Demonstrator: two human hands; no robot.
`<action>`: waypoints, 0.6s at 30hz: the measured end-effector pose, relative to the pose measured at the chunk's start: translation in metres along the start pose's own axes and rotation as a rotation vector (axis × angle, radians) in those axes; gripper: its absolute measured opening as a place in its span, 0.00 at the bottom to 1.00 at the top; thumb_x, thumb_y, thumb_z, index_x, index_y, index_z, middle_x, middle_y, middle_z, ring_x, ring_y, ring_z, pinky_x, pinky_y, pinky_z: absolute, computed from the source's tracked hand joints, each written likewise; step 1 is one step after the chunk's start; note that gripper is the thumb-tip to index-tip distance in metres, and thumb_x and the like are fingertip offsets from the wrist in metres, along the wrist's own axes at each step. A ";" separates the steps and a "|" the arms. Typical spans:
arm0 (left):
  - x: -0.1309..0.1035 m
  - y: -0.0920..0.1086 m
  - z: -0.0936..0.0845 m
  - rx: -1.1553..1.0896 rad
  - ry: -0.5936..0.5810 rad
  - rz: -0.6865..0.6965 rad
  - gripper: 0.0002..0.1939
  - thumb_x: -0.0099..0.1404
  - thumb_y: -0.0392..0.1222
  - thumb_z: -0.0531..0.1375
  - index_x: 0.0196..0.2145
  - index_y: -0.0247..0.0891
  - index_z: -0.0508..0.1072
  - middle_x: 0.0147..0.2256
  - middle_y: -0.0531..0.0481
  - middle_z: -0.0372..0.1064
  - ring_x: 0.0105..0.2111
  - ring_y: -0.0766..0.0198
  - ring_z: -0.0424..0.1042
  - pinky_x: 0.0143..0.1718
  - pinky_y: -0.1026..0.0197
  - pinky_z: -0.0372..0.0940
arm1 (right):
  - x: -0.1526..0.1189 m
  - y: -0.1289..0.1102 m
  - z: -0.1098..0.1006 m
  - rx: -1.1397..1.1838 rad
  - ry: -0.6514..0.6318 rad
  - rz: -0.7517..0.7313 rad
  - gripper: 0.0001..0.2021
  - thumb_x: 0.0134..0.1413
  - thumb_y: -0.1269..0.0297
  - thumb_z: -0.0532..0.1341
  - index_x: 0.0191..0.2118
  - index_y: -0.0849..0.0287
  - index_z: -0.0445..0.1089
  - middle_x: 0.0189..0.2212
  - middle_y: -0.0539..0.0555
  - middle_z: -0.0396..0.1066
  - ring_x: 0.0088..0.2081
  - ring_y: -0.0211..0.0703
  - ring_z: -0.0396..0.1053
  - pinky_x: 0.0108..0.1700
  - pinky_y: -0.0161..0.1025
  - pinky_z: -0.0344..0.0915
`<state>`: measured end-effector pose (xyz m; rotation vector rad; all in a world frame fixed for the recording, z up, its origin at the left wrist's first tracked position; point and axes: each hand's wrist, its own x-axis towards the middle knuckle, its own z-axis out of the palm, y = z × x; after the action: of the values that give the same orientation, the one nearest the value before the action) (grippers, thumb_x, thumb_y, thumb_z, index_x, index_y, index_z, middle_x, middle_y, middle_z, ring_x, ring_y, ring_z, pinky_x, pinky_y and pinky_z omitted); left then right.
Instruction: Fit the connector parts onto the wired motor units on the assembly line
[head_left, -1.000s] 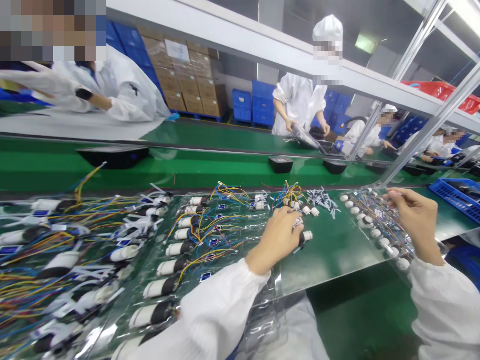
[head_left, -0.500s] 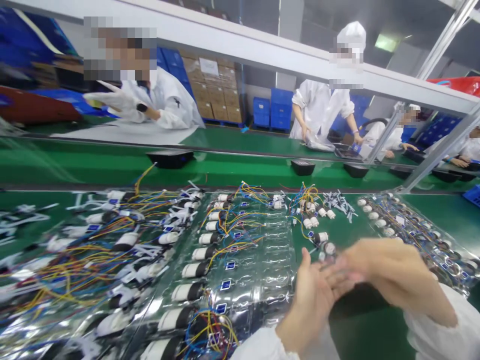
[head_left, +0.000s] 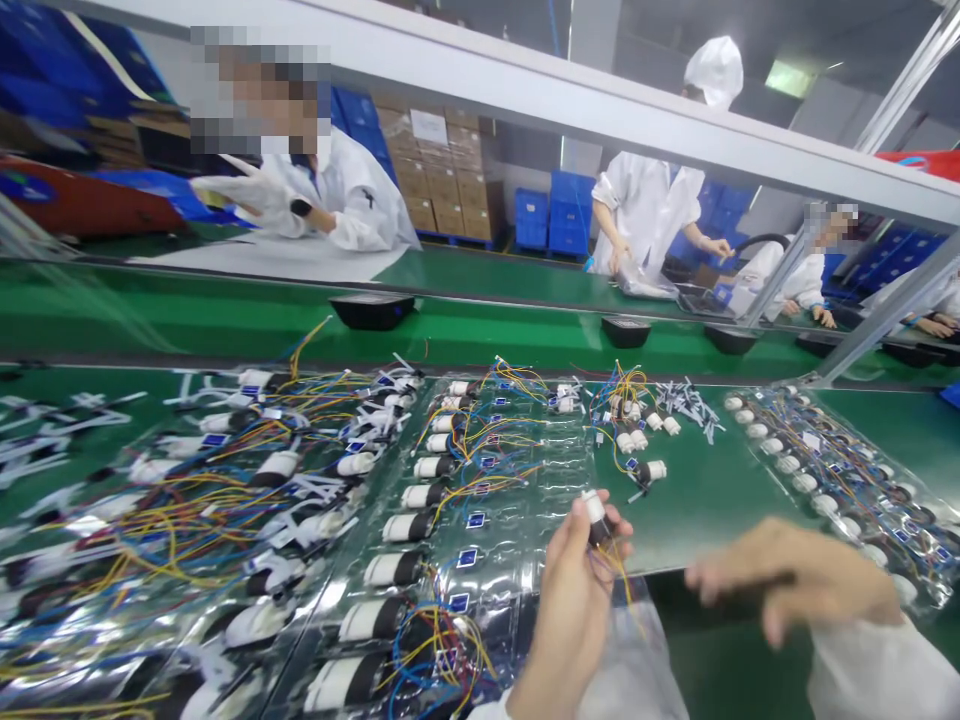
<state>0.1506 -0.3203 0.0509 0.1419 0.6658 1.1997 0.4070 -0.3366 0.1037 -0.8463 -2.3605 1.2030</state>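
Note:
My left hand (head_left: 574,585) grips a small white-and-black cylinder (head_left: 594,508), its white end pointing up and its yellow and dark wires hanging over the palm. To the right, my right hand (head_left: 795,580) is blurred, with thumb and fingers apart and nothing visible in it. Beyond the left hand, another white-and-black cylinder (head_left: 651,470) lies on the green table. Left of my hands, a clear plastic tray (head_left: 517,540) bears a column of similar cylinders with coloured wires and small blue square parts.
A heap of wired cylinders (head_left: 337,520) covers the left side. White strips (head_left: 686,408) lie at the back of the table. A second clear tray (head_left: 855,490) of cylinders is on the right. Behind a metal frame (head_left: 570,110), people in white coats work at another bench.
My hands, close together before, are now apart, the right hand moved off to the right. The cylinder now shows clearly in my left hand. The view has shifted slightly.

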 end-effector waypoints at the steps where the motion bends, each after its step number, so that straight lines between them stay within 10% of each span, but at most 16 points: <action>1: -0.003 0.001 -0.005 0.023 -0.029 0.019 0.20 0.62 0.52 0.74 0.42 0.31 0.80 0.31 0.48 0.76 0.30 0.62 0.76 0.29 0.64 0.73 | -0.006 0.022 -0.016 -0.103 0.206 0.171 0.22 0.69 0.58 0.62 0.65 0.52 0.71 0.56 0.61 0.79 0.55 0.51 0.79 0.57 0.47 0.74; 4: -0.017 0.008 -0.018 0.099 -0.087 0.048 0.28 0.56 0.59 0.76 0.41 0.32 0.81 0.29 0.49 0.73 0.29 0.63 0.74 0.28 0.63 0.71 | -0.013 0.097 -0.060 -0.436 0.810 0.411 0.20 0.63 0.62 0.62 0.58 0.55 0.78 0.57 0.63 0.77 0.57 0.58 0.76 0.60 0.56 0.72; 9: -0.037 0.013 -0.037 0.173 -0.147 0.033 0.27 0.60 0.63 0.72 0.41 0.34 0.79 0.27 0.51 0.70 0.24 0.66 0.70 0.24 0.64 0.65 | -0.007 0.180 -0.086 -0.498 0.917 0.436 0.13 0.50 0.67 0.64 0.40 0.56 0.84 0.51 0.64 0.80 0.55 0.63 0.76 0.63 0.63 0.65; 18: -0.031 -0.012 -0.054 0.178 -0.100 -0.025 0.32 0.57 0.70 0.70 0.38 0.33 0.79 0.26 0.51 0.70 0.19 0.71 0.65 0.20 0.68 0.56 | 0.002 0.150 -0.083 -0.387 1.329 0.290 0.14 0.56 0.49 0.67 0.36 0.56 0.79 0.42 0.62 0.82 0.50 0.61 0.78 0.58 0.60 0.69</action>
<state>0.1246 -0.3657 0.0147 0.3398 0.6846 1.1015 0.5037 -0.2162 0.0283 -1.5008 -1.3368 0.0386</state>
